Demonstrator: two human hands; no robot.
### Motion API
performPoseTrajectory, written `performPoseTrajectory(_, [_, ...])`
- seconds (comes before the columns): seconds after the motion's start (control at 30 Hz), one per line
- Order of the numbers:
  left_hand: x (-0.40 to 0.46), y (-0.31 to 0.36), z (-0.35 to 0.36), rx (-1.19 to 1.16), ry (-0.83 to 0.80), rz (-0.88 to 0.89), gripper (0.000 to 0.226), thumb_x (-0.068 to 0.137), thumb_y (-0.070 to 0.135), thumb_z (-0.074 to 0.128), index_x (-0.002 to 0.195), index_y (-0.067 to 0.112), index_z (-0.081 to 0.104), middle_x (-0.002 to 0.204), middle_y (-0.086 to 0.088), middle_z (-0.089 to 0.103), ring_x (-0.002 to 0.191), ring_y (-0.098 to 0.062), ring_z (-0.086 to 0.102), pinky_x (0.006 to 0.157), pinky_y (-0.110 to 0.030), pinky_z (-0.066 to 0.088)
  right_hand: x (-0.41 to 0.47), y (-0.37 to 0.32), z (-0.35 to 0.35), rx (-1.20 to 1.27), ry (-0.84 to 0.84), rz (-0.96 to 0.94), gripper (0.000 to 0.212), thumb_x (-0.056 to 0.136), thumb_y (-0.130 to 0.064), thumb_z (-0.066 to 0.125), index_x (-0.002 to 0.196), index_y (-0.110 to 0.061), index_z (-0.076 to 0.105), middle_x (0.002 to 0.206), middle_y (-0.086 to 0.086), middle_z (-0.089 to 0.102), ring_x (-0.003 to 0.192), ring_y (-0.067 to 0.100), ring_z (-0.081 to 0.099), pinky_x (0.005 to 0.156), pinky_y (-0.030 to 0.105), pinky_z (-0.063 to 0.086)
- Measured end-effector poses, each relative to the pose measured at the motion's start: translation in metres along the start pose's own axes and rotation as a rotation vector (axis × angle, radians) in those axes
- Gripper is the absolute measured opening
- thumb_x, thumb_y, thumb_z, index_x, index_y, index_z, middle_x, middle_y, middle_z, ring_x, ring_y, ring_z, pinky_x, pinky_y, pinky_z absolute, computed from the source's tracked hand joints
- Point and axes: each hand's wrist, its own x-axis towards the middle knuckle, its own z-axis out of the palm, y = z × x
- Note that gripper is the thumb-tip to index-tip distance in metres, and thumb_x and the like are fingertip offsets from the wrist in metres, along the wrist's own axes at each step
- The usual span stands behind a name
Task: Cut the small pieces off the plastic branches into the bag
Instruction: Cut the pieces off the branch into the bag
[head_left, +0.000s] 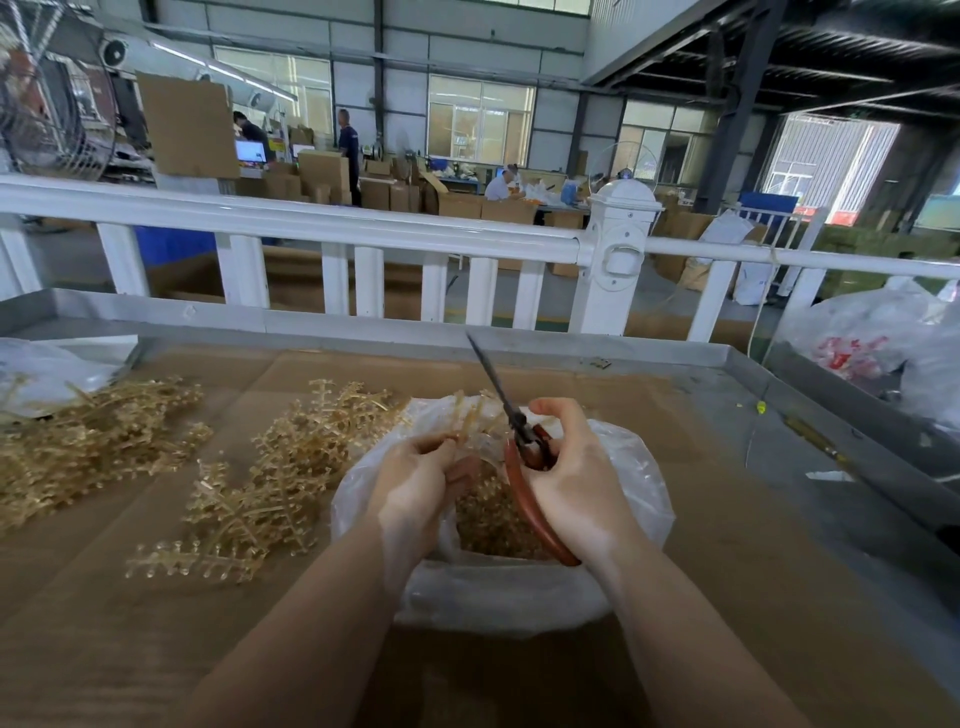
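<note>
Factory floor beyond a white railing (322, 221), with cardboard cartons and seated workers in the distance; work proceeds at a cardboard-lined table (727, 519) with a raised metal rim.

A clear plastic bag (639, 499) sits open on the table, holding a heap of cut pieces (493, 519). The left hand (415, 483) pinches a plastic branch (467, 415) above the bag's mouth. The right hand (576, 467) is clenched around red-handled scissors (535, 499), blades closed and pointing up and away. Uncut branches (280, 467) lie in piles to the left of the bag.

Risks, as judged: the left fingers sit close to the blade pivot, so a hurried cut could nick them. Pieces cut outside the bag's rim would scatter onto the table. The thin bag could be snagged by the blades.

Markings: red print on a white sack (852, 353) at far right, illegible. No brand readable on the scissors.
</note>
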Motion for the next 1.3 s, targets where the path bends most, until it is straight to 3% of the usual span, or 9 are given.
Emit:
performPoseTrajectory(0.13, [-0.005, -0.005, 0.004, 0.099, 0.031, 0.07, 0.014, 0.094, 0.0, 0.054, 0.09, 0.005, 0.067, 0.094, -0.016, 0.07, 0.093, -0.028, 0.066, 0.091, -0.039, 0.052, 0.003, -0.014, 0.008, 0.12, 0.029, -0.139, 0.029, 0.089, -0.027, 0.065, 0.109, -0.042, 0.051, 0.097, -0.013, 0.067, 0.094, 0.005, 0.065, 0.087, 0.037, 0.055])
performPoseTrajectory(0.33, [-0.012, -0.003, -0.003, 0.107, -0.035, 0.06, 0.019, 0.091, 0.005, 0.061, 0.108, 0.001, 0.069, 0.105, -0.013, 0.071, 0.099, -0.022, 0.065, 0.092, -0.031, 0.048, 0.001, -0.019, 0.009, 0.001, -0.066, -0.144, 0.024, 0.093, -0.026, 0.059, 0.114, -0.033, 0.051, 0.098, -0.013, 0.066, 0.093, 0.004, 0.063, 0.089, 0.033, 0.053])
performPoseTrajectory(0.5, [-0.013, -0.001, -0.01, -0.012, -0.169, -0.07, 0.018, 0.089, -0.003, 0.059, 0.104, 0.0, 0.068, 0.089, -0.007, 0.07, 0.072, -0.01, 0.065, 0.057, -0.017, 0.051, -0.003, -0.012, 0.006, 0.012, -0.079, -0.095, 0.023, 0.093, -0.024, 0.059, 0.115, -0.028, 0.054, 0.098, -0.01, 0.067, 0.092, 0.006, 0.065, 0.088, 0.035, 0.053])
performPoseTrajectory(0.6, [-0.013, -0.003, -0.015, -0.042, -0.277, -0.082, 0.021, 0.087, -0.005, 0.058, 0.103, 0.006, 0.067, 0.087, -0.007, 0.066, 0.074, -0.012, 0.062, 0.06, -0.018, 0.053, -0.004, -0.009, 0.005, 0.064, -0.085, -0.067, 0.022, 0.092, -0.023, 0.061, 0.114, -0.028, 0.056, 0.101, -0.007, 0.068, 0.095, 0.007, 0.065, 0.09, 0.036, 0.052])
performPoseTrajectory(0.8, [-0.011, -0.01, -0.019, -0.069, -0.293, 0.048, 0.043, 0.084, -0.016, 0.055, 0.106, 0.02, 0.05, 0.075, -0.005, 0.058, 0.065, -0.014, 0.062, 0.059, -0.022, 0.055, -0.002, -0.003, 0.003, 0.15, -0.102, 0.016, 0.026, 0.091, -0.016, 0.062, 0.102, -0.038, 0.055, 0.098, -0.002, 0.069, 0.089, 0.016, 0.066, 0.085, 0.035, 0.053])
performPoseTrajectory(0.9, [-0.012, -0.014, -0.02, 0.014, -0.3, 0.147, 0.041, 0.089, -0.015, 0.051, 0.102, 0.024, 0.045, 0.064, 0.003, 0.059, 0.059, -0.009, 0.06, 0.057, -0.021, 0.052, -0.003, 0.0, 0.003, 0.156, -0.116, 0.049, 0.025, 0.092, -0.018, 0.062, 0.108, -0.035, 0.055, 0.103, -0.001, 0.068, 0.092, 0.019, 0.066, 0.087, 0.036, 0.053])
performPoseTrajectory(1.1, [-0.012, -0.019, -0.02, 0.19, -0.179, 0.227, 0.02, 0.088, -0.008, 0.057, 0.084, 0.011, 0.061, 0.086, -0.008, 0.06, 0.073, -0.013, 0.058, 0.055, -0.018, 0.05, -0.004, 0.001, 0.004, 0.115, -0.154, 0.088, 0.039, 0.091, -0.012, 0.062, 0.128, -0.023, 0.052, 0.114, 0.003, 0.065, 0.102, 0.024, 0.064, 0.091, 0.042, 0.052])
performPoseTrajectory(1.2, [-0.012, -0.022, -0.021, 0.165, -0.133, 0.184, 0.014, 0.084, 0.003, 0.068, 0.082, 0.017, 0.067, 0.077, -0.004, 0.068, 0.066, -0.014, 0.064, 0.04, -0.024, 0.046, -0.006, 0.002, 0.004, 0.087, -0.167, 0.09, 0.044, 0.091, -0.014, 0.062, 0.132, -0.022, 0.049, 0.118, 0.003, 0.062, 0.109, 0.027, 0.061, 0.096, 0.046, 0.05])
performPoseTrajectory(1.3, [-0.012, -0.023, -0.02, 0.123, -0.13, 0.19, 0.02, 0.079, -0.002, 0.071, 0.077, 0.018, 0.07, 0.069, 0.003, 0.07, 0.063, -0.01, 0.067, 0.046, -0.022, 0.051, -0.007, 0.002, 0.003, 0.09, -0.162, 0.097, 0.042, 0.09, -0.013, 0.063, 0.129, -0.02, 0.05, 0.115, 0.003, 0.063, 0.106, 0.026, 0.062, 0.094, 0.045, 0.051])
